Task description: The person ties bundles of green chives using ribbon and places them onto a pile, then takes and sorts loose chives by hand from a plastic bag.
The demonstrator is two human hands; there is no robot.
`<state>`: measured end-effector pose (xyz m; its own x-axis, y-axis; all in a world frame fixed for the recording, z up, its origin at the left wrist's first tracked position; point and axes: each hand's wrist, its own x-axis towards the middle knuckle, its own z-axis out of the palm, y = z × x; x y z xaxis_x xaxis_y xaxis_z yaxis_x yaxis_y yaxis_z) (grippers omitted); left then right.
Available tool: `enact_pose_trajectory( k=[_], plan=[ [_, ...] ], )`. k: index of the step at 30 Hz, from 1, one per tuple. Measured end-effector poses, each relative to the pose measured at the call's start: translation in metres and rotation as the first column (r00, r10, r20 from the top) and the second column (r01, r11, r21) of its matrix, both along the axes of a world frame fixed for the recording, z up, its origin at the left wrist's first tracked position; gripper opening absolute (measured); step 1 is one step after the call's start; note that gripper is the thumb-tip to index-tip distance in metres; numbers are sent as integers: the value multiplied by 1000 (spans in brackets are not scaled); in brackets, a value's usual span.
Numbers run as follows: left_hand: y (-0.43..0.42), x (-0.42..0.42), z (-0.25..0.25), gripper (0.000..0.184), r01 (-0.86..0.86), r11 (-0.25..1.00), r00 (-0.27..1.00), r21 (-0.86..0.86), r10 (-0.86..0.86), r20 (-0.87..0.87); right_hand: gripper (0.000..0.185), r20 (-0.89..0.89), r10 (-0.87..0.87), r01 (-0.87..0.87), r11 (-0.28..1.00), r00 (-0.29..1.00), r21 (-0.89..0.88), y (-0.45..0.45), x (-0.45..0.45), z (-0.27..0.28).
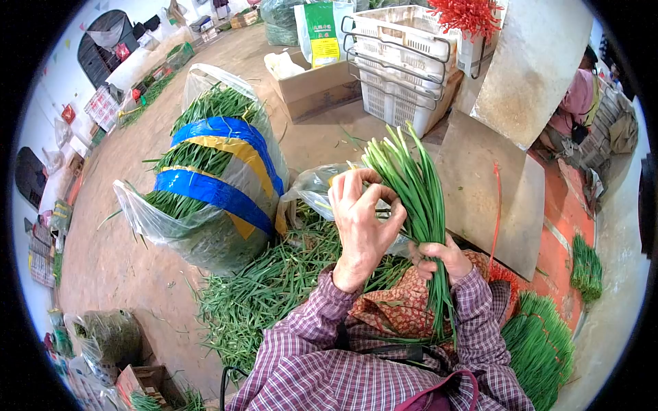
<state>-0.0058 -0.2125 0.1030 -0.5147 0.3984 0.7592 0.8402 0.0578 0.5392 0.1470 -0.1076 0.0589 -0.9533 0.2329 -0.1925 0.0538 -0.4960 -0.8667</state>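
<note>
- Two bare hands in the head view, both at work around one slim bunch of long green stalks with pale ends (419, 188).
- Right hand (444, 259): fingers wrapped round the bunch, clamped on its lower part. Pale ends point up and away from the grip; green tips hang below it.
- Left hand (360, 222): just left of the bunch, thumb and index tips brought together. Can't tell whether a stalk is pinched between them.
- Below the grip: red-brown patterned cloth (391, 301) on the lap.
- Left of and below the grip: loose heap of green stalks (267, 301) on the floor.
- Farther left: clear plastic sack with blue and yellow bands (233, 245), stuffed with greens.
- Right of the grip: flat grey board (473, 185), thin red strip (497, 212) lying on it.
- Right and below: thick green bundle with red tie (541, 349).
- Beyond the grip: stacked white plastic crates (391, 85), open brown cardboard box (319, 94) beside them.
</note>
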Motion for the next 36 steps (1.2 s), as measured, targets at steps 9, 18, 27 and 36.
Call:
enact_pose_trajectory(
  k=[9, 18, 27, 36],
  plan=[
    [-25, 23, 6, 17, 68, 997, 997, -33, -69, -37, 22, 82, -147, 151, 988, 986, -43, -1, 4, -3],
    [-5, 26, -10, 17, 140, 987, 988, -76, -144, -54, 24, 107, -48, 52, 998, 993, -32, -14, 6, -2],
    [-66, 36, 23, 13, 781, 619, 615, -75, -746, 256, 15, 63, -161, 172, 950, 985, -260, 10, 14, -13],
    [-65, -35, -93, 73, 801, 570, 147, 182, -482, 864, 24, -97, -16, -29, 897, 995, -442, 24, 32, -20]
  ],
)
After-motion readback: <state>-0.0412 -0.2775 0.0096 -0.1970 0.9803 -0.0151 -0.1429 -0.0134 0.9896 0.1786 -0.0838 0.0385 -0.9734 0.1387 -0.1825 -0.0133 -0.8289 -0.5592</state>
